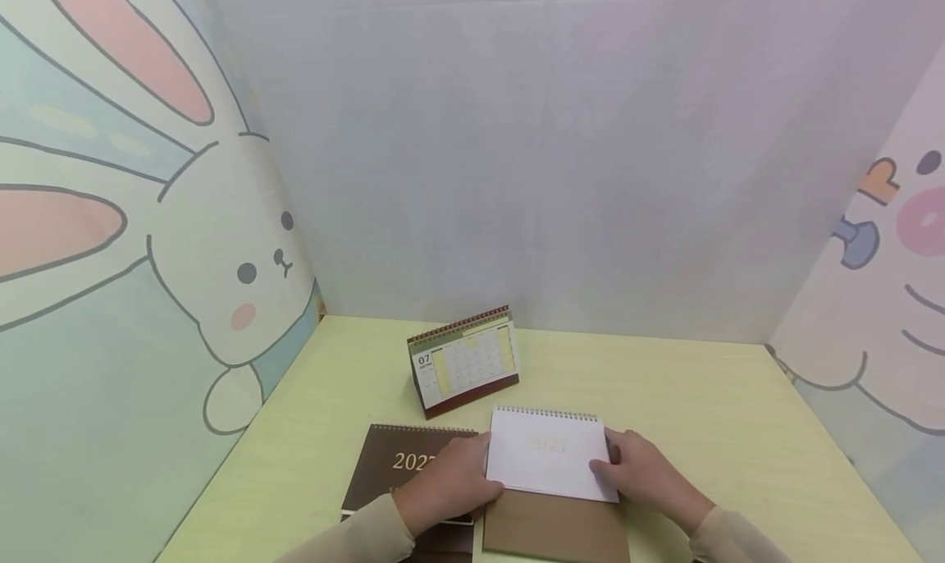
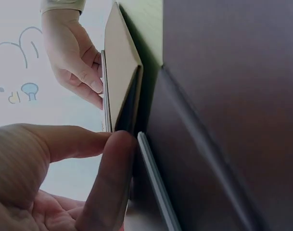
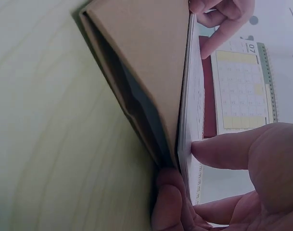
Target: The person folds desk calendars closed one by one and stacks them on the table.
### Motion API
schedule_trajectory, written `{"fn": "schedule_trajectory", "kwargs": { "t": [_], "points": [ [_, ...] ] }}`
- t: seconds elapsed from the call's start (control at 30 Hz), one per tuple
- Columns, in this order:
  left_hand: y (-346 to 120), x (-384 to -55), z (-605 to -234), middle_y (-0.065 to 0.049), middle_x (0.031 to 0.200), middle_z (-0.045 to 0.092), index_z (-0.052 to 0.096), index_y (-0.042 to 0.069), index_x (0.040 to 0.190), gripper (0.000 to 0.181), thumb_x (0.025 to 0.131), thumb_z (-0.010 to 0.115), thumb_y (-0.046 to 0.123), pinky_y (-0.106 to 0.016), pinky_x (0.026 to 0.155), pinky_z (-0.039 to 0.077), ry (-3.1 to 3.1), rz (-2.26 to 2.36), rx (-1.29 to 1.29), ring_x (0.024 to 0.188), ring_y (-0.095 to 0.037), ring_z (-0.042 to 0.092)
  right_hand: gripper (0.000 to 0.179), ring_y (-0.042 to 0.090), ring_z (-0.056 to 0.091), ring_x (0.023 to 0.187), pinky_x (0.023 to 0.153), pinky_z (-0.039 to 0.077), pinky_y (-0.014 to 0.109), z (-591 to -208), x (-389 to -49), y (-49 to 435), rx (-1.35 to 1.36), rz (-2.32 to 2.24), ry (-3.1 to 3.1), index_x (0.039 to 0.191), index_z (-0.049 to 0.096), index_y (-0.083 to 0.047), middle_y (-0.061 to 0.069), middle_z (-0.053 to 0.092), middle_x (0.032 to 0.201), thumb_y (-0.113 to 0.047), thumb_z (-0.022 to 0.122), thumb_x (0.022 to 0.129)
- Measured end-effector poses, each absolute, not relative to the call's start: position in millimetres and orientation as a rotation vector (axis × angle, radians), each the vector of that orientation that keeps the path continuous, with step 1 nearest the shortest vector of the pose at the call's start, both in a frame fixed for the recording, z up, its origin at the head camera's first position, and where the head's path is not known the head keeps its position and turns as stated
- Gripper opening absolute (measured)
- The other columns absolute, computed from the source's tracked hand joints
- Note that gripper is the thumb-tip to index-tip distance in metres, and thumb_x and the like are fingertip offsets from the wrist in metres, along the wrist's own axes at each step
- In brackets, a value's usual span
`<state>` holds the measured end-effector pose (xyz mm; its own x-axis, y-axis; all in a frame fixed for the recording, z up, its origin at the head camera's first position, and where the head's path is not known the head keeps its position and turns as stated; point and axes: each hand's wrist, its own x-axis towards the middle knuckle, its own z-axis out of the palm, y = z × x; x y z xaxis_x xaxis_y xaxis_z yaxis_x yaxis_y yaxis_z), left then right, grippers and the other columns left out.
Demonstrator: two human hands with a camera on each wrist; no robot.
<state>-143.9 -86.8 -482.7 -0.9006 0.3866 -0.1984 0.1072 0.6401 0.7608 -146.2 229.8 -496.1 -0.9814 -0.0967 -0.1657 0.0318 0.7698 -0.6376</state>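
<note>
A spiral-bound desk calendar with a white "2027" cover page [image 1: 546, 463] lies low over the table with its tan cardboard base [image 1: 555, 527] spread toward me. My left hand [image 1: 452, 479] pinches its left edge between thumb and fingers. On the opposite edge, my right hand [image 1: 651, 474] grips with the thumb on the white pages [image 3: 184, 139] and the fingers beneath the tan board [image 3: 141, 43]. Beneath my left forearm is a dark brown calendar [image 1: 372, 473] with gold lettering, partly covered by that hand. The tan base is folded, with a dark gap between its boards.
Behind the hands a third calendar [image 1: 472, 364] stands upright like a tent, showing a "07" page. The pale yellow table [image 1: 738, 415] meets a light curtain [image 1: 554, 177] at the back. Cartoon-printed panels [image 1: 244, 300] flank both sides.
</note>
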Motion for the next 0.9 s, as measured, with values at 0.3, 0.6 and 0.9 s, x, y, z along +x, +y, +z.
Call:
{"fn": "schedule_trajectory", "kwargs": {
  "t": [0.3,0.6,0.9],
  "points": [
    [-86.6,-143.6,-480.2,-0.003,0.069,0.070,0.063,-0.006,0.156,0.066,0.095,0.084,0.008,-0.026,0.050,0.050,2.534,1.097,0.369,0.049,-0.014,0.065,0.072,0.021,0.059,0.082,0.065,0.049,0.029,-496.7,-145.6,228.2,-0.031,-0.991,2.777,0.159,0.059,0.019,0.011,0.063,0.096,-0.019,0.087,0.104],
    [-90.9,-146.5,-476.8,-0.005,0.063,0.071,0.066,-0.005,0.150,0.054,0.102,0.084,0.013,-0.030,0.053,0.053,2.553,1.082,0.393,0.052,-0.022,0.071,0.079,0.020,0.059,0.084,0.067,0.049,0.030,-499.4,-146.8,228.5,-0.048,-0.954,2.800,0.160,0.053,0.024,0.012,0.064,0.098,-0.020,0.087,0.104],
    [-93.9,-154.8,-464.2,-0.009,0.130,0.080,0.080,0.007,0.146,0.050,0.111,0.080,0.042,-0.043,0.096,0.067,2.859,0.822,0.590,0.107,-0.020,0.072,0.070,0.019,0.061,0.089,0.071,0.053,0.032,-491.2,-142.7,230.5,-0.067,-1.047,2.925,0.163,0.059,0.010,0.012,0.067,0.110,-0.029,0.083,0.110]
  ]
}}
